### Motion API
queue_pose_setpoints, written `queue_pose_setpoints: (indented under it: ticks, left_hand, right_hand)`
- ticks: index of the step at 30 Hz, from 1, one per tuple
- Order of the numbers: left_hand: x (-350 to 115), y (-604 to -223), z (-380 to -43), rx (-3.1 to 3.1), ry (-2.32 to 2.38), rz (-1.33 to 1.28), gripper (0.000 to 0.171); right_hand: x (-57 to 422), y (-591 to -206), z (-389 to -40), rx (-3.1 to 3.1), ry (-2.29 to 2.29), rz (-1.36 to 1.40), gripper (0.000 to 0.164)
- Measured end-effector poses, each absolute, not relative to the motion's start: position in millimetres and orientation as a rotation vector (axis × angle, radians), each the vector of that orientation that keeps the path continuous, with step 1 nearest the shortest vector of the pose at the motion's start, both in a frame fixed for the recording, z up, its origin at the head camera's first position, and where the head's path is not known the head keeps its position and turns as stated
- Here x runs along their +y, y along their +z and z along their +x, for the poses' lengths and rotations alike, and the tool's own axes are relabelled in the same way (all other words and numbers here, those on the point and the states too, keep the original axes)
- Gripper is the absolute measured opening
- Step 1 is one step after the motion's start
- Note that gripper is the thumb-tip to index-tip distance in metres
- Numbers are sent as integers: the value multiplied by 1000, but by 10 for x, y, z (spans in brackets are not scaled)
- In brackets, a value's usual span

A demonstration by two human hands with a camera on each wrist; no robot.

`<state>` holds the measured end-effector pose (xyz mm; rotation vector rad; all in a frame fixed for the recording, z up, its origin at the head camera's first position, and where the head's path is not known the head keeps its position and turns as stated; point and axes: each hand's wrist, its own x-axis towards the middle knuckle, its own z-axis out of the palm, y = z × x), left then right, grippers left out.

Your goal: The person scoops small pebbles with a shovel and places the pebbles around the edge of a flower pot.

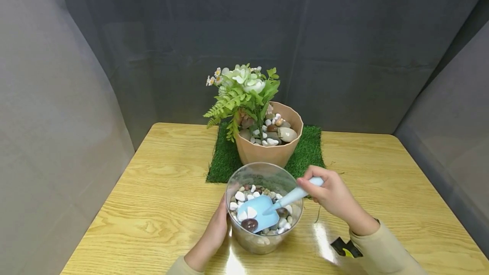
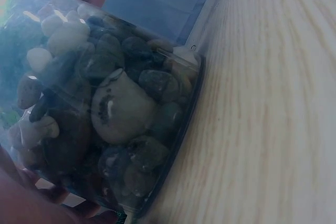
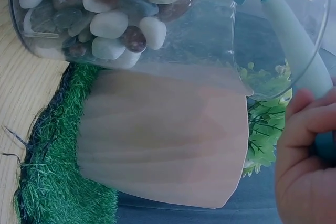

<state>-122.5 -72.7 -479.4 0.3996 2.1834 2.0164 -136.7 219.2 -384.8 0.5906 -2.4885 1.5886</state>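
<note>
A clear round container (image 1: 263,243), part-filled with pebbles, stands on the table. My left hand (image 1: 218,223) holds its left side, fingers curving along the wall; in the left wrist view some fingers (image 2: 86,208) show at the lower edge. My right hand (image 1: 331,192) grips the handle of a light blue hand trowel (image 1: 263,211). The trowel slants down into the container, its blade over the pebbles. On the blade lie white stones (image 1: 251,212) and a dark brown stone (image 1: 250,224). In the right wrist view the trowel's handle (image 3: 296,38) shows through the clear wall.
Behind the container, a tan flowerpot (image 1: 263,155) with stones and white-flowered greenery (image 1: 244,92) stands on a green turf mat (image 1: 311,147). A small black and yellow item (image 1: 345,248) lies by the right sleeve. Grey cloth (image 1: 344,54) hangs behind the wooden table (image 1: 153,198).
</note>
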Motion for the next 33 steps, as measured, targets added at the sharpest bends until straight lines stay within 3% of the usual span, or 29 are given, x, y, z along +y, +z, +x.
queue_pose_setpoints:
  ticks: [11,33]
  left_hand:
    - [-736,-4786,-1223,2179,2011,393,61]
    - [-708,-4808,-1231,2168,2046,395,62]
  right_hand:
    - [2221,-3859,-1340,-2459,1604,512,21]
    - [2280,-3652,-1387,-2324,1647,66,26]
